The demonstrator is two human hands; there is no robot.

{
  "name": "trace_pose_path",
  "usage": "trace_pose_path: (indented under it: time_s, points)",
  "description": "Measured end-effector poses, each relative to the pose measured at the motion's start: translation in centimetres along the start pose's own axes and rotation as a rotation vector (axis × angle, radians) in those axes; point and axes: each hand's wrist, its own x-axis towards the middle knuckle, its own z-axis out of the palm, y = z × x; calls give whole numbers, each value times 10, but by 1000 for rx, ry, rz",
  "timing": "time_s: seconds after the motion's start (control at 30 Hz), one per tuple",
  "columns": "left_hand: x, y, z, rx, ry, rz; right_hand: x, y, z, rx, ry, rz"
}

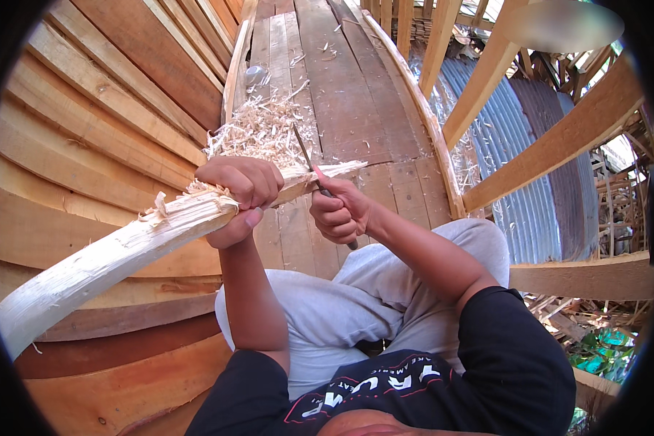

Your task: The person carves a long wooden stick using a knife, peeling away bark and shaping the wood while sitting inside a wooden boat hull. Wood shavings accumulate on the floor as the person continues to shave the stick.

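A long, pale wooden pole (116, 251), stripped of bark and rough with cut marks, runs from the lower left toward the middle. My left hand (241, 192) is wrapped round it near its narrower end, with curled shavings beside the fingers. My right hand (341, 211) closes round the handle of a knife (303, 146). Its thin dark blade points up and away, crossing close to the pole's whittled tip (345, 168). Whether the edge touches the wood I cannot tell. The butt of the handle sticks out below my right fist.
A heap of wood shavings (265, 131) lies on the plank floor (356, 94) beyond my hands, near a small clear round object (255, 75). Board walls (87, 174) rise at the left. Wooden posts (490, 80) stand at the right, with corrugated metal sheets (516, 152) below. My legs (327, 305) are folded beneath my arms.
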Motion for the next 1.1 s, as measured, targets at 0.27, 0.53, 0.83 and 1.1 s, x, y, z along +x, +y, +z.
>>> trace_pose_path:
  time_s: [0.27,0.53,0.83,1.1]
  points:
    - [-36,32,-47,-44,309,119,6,-10,36,-497,613,-266]
    - [-40,66,-50,-16,270,120,19,-52,59,-1069,1208,-613]
    - [-40,72,-59,-76,181,96,142,-154,91,-2873,1212,315]
    - [-48,70,-61,-77,192,90,56,-115,84,-2563,1488,82]
